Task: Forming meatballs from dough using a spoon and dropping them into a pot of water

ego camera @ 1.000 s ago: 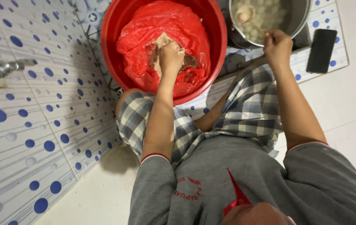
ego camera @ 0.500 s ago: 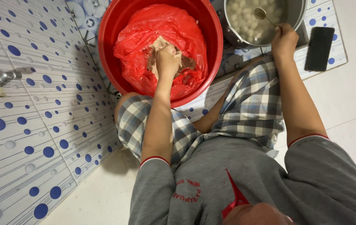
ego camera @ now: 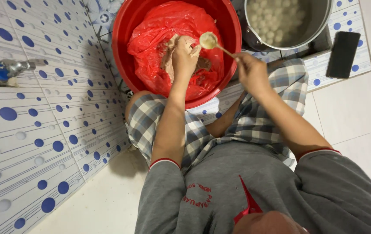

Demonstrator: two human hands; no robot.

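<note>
Head view, upper centre: the left hand (ego camera: pixel 184 55) is clenched into the pale paste (ego camera: pixel 168 60) in the red-lined basin (ego camera: pixel 124 30). The right hand (ego camera: pixel 250 71) pinches a spoon (ego camera: pixel 209 41), bowl loaded, just above the left hand. Risk: tilt it and the portion drops short of the steel pot (ego camera: pixel 320 26), upper right.

A basin (ego camera: pixel 124 39) is sitting before the person's knees, a bag (ego camera: pixel 151 47) of paste lying in it, while a pot (ego camera: pixel 320 26) is standing to its right, a phone (ego camera: pixel 344 54) lying further right.
</note>
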